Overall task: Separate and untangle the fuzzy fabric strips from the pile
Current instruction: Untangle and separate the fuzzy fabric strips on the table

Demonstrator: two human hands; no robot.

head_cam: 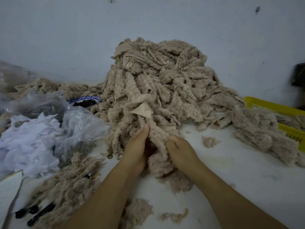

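Left hand [138, 146] and right hand [179, 149] both clasp one fuzzy strip [158, 138] at near foot of pile [156, 83], fingers curled into fleece. Risk: hard pull drags knotted neighbours, topples pile toward bowl [86, 98] or yellow basket [264, 105]; fluff sheds. White table [231, 171], lint-strewn; plastic bags [77, 118] left; bare grey wall [165, 22] behind.

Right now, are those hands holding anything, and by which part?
Yes. The left hand and right hand both grip the same fuzzy strip, partway along it, just below the pile.
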